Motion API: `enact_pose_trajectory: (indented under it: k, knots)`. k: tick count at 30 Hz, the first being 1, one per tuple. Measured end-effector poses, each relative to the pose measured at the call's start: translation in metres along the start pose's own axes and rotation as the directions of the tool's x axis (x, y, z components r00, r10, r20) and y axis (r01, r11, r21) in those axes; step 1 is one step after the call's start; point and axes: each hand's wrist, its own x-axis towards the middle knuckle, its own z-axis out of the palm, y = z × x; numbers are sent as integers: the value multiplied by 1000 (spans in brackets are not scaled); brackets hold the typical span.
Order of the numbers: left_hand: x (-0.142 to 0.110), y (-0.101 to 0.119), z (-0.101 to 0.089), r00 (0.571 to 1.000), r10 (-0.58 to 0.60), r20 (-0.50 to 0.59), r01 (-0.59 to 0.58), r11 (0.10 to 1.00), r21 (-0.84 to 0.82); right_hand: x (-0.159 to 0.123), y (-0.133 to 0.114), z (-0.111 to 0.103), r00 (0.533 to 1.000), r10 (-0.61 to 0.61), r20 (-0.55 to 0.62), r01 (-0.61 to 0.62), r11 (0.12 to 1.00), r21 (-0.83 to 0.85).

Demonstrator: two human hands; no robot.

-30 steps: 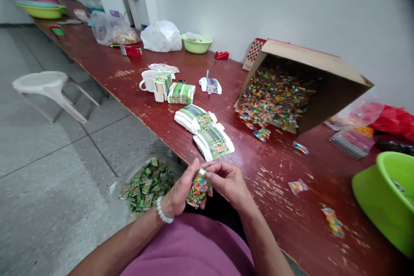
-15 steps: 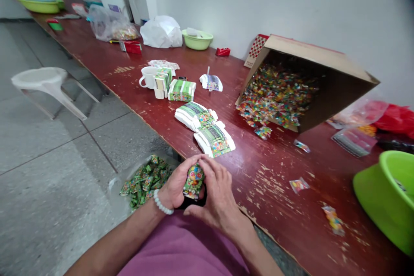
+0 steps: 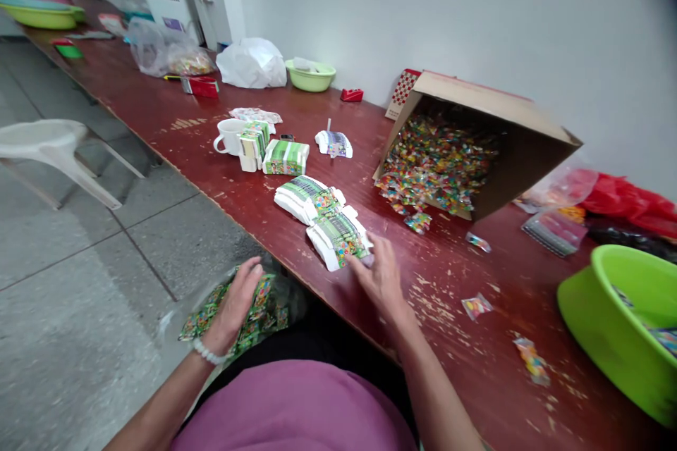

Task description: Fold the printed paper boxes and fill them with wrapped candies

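My left hand (image 3: 238, 306), with a pale bead bracelet at its wrist, is over a clear plastic bag (image 3: 166, 331) of small green candy boxes (image 3: 204, 313). Its fingers are stretched out, and a green box (image 3: 261, 290) lies just beside them. My right hand (image 3: 381, 278) reaches onto the table, thumb and fingers apart at the right end of a stack of flat green printed cartons (image 3: 338, 234). The thumb touches the near edge of that stack. Behind it a second fanned stack of flat cartons (image 3: 301, 197) overlaps it.
A tipped cardboard box (image 3: 486, 95) spills wrapped candies (image 3: 434, 162) on the red table (image 3: 423, 338). At right stands a green basin (image 3: 592, 324). A white mug (image 3: 230, 135) and banded carton bundles (image 3: 285, 157) sit farther back. A white stool (image 3: 42, 141) stands left.
My hands, together around a small green box before, have parted. The left moved down-left over the bag without that box held between both palms; the right moved to the flat cartons. The view shifted slightly.
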Motion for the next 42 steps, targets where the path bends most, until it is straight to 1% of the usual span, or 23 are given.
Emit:
enact_pose_trajectory:
  k: [1,3,5,9,11,13,15,16,17,18,19,20,21,22,23,24,25,26,27,28,29,34,42]
  knots:
    - [5,-4,-7,998,21,-59,-17,998,56,7,12,-2,996,82,-28,-84,992,-93]
    - [13,-8,-15,995,42,-93,-31,992,121,16,29,-3,974,222,-41,-226,955,-194]
    - [15,-7,-12,996,69,-53,-60,987,152,18,36,1,950,311,-39,-313,934,-170]
    - [10,2,9,985,167,36,-171,962,213,15,38,10,922,379,-74,-381,924,-21]
    - [4,10,20,958,276,81,-288,911,297,15,40,9,910,405,-88,-402,914,57]
    - [-2,19,26,906,409,108,-418,825,380,16,42,4,902,427,-64,-412,895,173]
    - [-6,31,30,853,508,116,-508,761,402,15,39,-7,904,427,11,-410,860,305]
    - [-7,38,31,843,525,122,-527,758,384,13,36,-13,909,414,60,-405,838,366]
    - [-9,46,33,849,510,136,-524,782,337,11,31,-20,913,393,109,-400,815,418]
    - [-10,53,34,869,464,172,-494,830,258,8,23,-27,918,366,152,-393,796,461]
    - [-11,59,36,890,388,238,-429,890,154,5,15,-33,923,332,194,-384,776,500]
    - [-13,64,39,895,290,338,-322,946,42,3,5,-38,925,293,240,-378,752,540]
    - [-15,68,42,863,184,470,-178,982,-59,0,-5,-43,924,247,291,-377,718,585]
    - [-17,70,46,782,90,617,-11,991,-131,-2,-16,-46,917,196,348,-384,670,636]
    - [-19,70,50,658,25,752,154,974,-166,-4,-25,-48,907,151,394,-398,620,676]
    - [-22,68,54,520,-4,854,295,939,-176,-5,-34,-49,895,113,433,-414,573,707]
    - [-25,66,57,396,0,918,405,898,-175,-7,-42,-50,883,84,462,-431,535,726]
    - [-28,62,61,305,24,952,482,858,-176,-7,-49,-50,875,69,480,-444,511,736]
    - [-31,59,63,254,57,966,533,825,-188,-8,-55,-50,868,60,492,-455,492,742]
    - [-34,56,65,234,82,969,564,800,-204,-9,-59,-50,863,55,503,-466,476,746]
    - [-37,54,65,233,94,968,582,784,-216,-9,-63,-50,858,56,510,-475,462,749]
    - [-45,61,63,285,69,956,582,780,-230,-13,-71,-50,856,78,512,-493,424,760]
    - [-53,72,64,270,118,956,544,800,-252,-16,-77,-56,880,72,469,-453,424,785]
